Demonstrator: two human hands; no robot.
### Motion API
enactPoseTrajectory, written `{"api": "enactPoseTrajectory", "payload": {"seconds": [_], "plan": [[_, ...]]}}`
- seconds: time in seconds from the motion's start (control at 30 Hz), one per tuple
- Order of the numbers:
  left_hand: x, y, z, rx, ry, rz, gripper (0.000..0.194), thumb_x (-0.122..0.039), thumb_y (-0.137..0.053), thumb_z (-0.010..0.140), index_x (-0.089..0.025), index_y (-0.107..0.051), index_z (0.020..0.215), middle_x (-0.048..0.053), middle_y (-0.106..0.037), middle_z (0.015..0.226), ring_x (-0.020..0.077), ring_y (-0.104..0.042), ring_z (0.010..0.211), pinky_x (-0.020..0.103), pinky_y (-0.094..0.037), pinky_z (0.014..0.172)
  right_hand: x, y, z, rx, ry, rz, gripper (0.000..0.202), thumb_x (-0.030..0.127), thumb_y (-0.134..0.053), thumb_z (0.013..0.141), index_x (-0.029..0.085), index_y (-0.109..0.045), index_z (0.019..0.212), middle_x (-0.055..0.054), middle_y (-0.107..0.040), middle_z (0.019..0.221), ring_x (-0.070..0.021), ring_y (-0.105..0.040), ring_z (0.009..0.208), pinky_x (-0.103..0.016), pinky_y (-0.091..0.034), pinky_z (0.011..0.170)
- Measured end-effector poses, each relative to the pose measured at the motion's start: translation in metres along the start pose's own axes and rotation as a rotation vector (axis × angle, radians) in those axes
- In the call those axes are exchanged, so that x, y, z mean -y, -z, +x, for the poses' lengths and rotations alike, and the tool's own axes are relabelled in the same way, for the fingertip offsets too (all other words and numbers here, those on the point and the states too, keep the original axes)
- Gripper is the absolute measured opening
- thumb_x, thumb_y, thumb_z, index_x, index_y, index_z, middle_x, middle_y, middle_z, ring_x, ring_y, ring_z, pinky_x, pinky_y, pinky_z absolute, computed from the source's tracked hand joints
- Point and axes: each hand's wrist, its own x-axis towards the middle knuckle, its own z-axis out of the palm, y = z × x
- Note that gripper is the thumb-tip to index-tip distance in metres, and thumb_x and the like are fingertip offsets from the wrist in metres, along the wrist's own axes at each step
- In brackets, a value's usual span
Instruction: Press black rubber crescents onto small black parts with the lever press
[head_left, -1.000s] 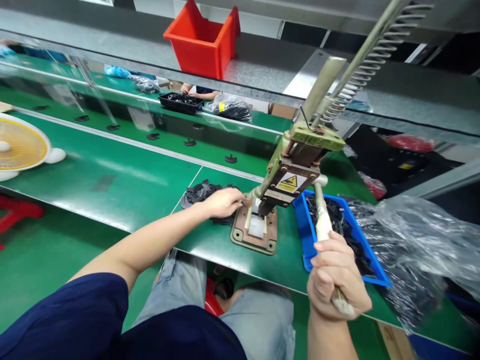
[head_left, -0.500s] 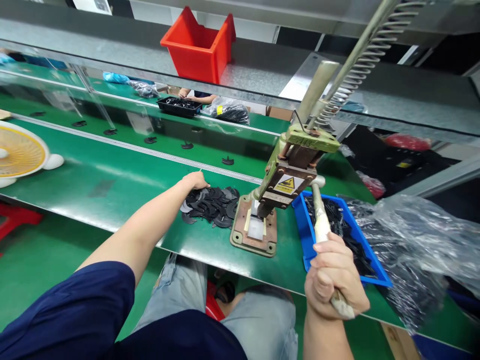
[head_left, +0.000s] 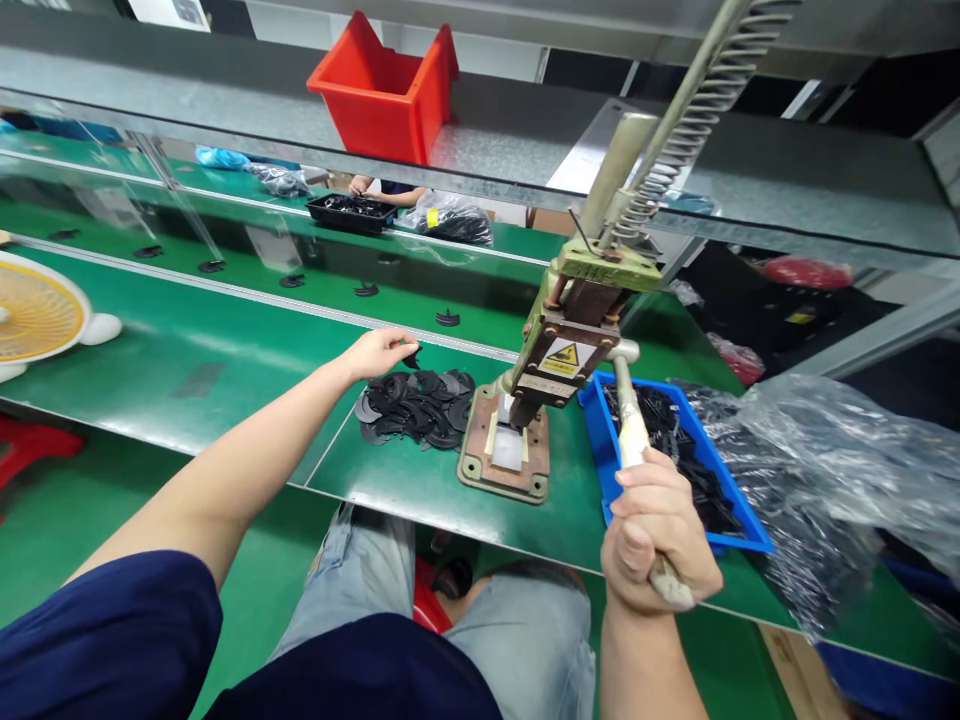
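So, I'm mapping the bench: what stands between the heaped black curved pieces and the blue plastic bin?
The green-and-brown metal lever press stands there in the head view.

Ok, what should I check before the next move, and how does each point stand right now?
1. Right hand closed around the lever: ok.
2. Left hand pinching a black part: ok.
3. Left hand apart from the press: ok.
4. Pile within the left hand's reach: ok, it seems.
5. Held part undamaged: cannot tell, too small and partly hidden.
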Motion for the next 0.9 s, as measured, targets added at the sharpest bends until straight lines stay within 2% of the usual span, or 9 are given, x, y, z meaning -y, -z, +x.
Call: {"api": "enactPoseTrajectory", "payload": {"seconds": [0.07, 0.13, 0.27, 0.37, 0.47, 0.57, 0.67, 0.77, 0.9], "plan": [[-0.018, -0.007, -0.019, 0.026, -0.042, -0.094, 0.047, -0.061, -0.065, 0.091, -0.019, -0.074, 0.109, -0.001, -0.064, 0.071, 0.0139, -0.059, 0.061, 0.024, -0.043, 0.057, 0.001, -0.001, 0.0, -0.006, 0.006, 0.005, 0.03, 0.026, -0.064, 0.089, 0.02, -0.057, 0.06, 0.002, -0.062, 0.068, -0.0198, -0.069, 0.08, -0.061, -0.055, 0.1], [-0.035, -0.023, -0.04, 0.112, -0.072, -0.251, 0.049, -0.062, -0.062, 0.094, -0.019, -0.07, 0.115, 0.001, -0.07, 0.079, 0.0151, -0.066, 0.066, 0.025, -0.05, 0.06, 0.001, -0.002, 0.0, -0.025, 0.011, 0.011, 0.03, 0.027, -0.064, 0.089, 0.02, -0.057, 0.06, 0.002, -0.061, 0.067, -0.0197, -0.068, 0.079, -0.062, -0.055, 0.1], [-0.058, -0.075, -0.072, 0.179, -0.048, -0.466, 0.045, -0.06, -0.064, 0.095, -0.016, -0.066, 0.1, 0.004, -0.071, 0.072, 0.0145, -0.068, 0.063, 0.026, -0.055, 0.062, 0.001, -0.004, -0.001, -0.029, 0.008, 0.013, 0.029, 0.026, -0.064, 0.089, 0.02, -0.057, 0.061, 0.002, -0.06, 0.066, -0.0195, -0.068, 0.08, -0.061, -0.054, 0.101], [-0.064, -0.115, -0.079, 0.188, 0.057, -0.63, 0.044, -0.055, -0.078, 0.086, -0.017, -0.058, 0.095, 0.002, -0.071, 0.07, 0.0137, -0.068, 0.058, 0.023, -0.053, 0.054, 0.002, -0.003, -0.001, -0.012, 0.009, 0.011, 0.029, 0.025, -0.063, 0.09, 0.02, -0.056, 0.062, 0.001, -0.061, 0.067, -0.0196, -0.068, 0.081, -0.062, -0.054, 0.101], [-0.068, -0.14, -0.075, 0.248, 0.16, -0.791, 0.052, -0.046, -0.088, 0.078, -0.018, -0.053, 0.105, 0.0, -0.071, 0.075, 0.0147, -0.07, 0.058, 0.023, -0.054, 0.053, 0.003, -0.001, -0.001, 0.006, 0.009, 0.005, 0.029, 0.025, -0.062, 0.09, 0.021, -0.056, 0.063, 0.001, -0.061, 0.069, -0.0192, -0.068, 0.082, -0.062, -0.055, 0.102], [-0.073, -0.151, -0.069, 0.316, 0.246, -0.806, 0.044, -0.039, -0.086, 0.082, -0.017, -0.056, 0.105, 0.0, -0.068, 0.072, 0.0148, -0.071, 0.059, 0.023, -0.055, 0.053, 0.004, -0.001, -0.001, 0.015, 0.001, 0.001, 0.029, 0.025, -0.061, 0.091, 0.021, -0.056, 0.064, 0.002, -0.059, 0.068, -0.0188, -0.067, 0.081, -0.061, -0.056, 0.102], [-0.079, -0.154, -0.063, 0.243, 0.278, -0.693, 0.029, -0.038, -0.078, 0.09, -0.017, -0.057, 0.088, -0.001, -0.064, 0.065, 0.0126, -0.068, 0.056, 0.019, -0.051, 0.05, 0.005, -0.001, -0.001, 0.012, -0.007, -0.006, 0.029, 0.026, -0.061, 0.092, 0.021, -0.056, 0.064, 0.002, -0.059, 0.067, -0.019, -0.067, 0.081, -0.06, -0.056, 0.102], [-0.084, -0.155, -0.059, 0.193, 0.256, -0.588, 0.031, -0.038, -0.07, 0.097, -0.016, -0.058, 0.079, -0.002, -0.063, 0.061, 0.0092, -0.062, 0.052, 0.017, -0.047, 0.048, 0.005, -0.001, -0.002, 0.015, -0.009, -0.008, 0.028, 0.026, -0.061, 0.091, 0.022, -0.056, 0.064, 0.002, -0.06, 0.068, -0.0191, -0.068, 0.082, -0.061, -0.055, 0.104], [-0.088, -0.158, -0.056, 0.277, 0.288, -0.578, 0.023, -0.031, -0.072, 0.096, -0.016, -0.058, 0.086, -0.001, -0.067, 0.059, 0.0096, -0.06, 0.046, 0.019, -0.049, 0.048, 0.004, -0.001, -0.003, 0.009, -0.007, 0.003, 0.027, 0.026, -0.06, 0.091, 0.022, -0.056, 0.065, 0.002, -0.061, 0.069, -0.0194, -0.068, 0.082, -0.061, -0.055, 0.103]]}}
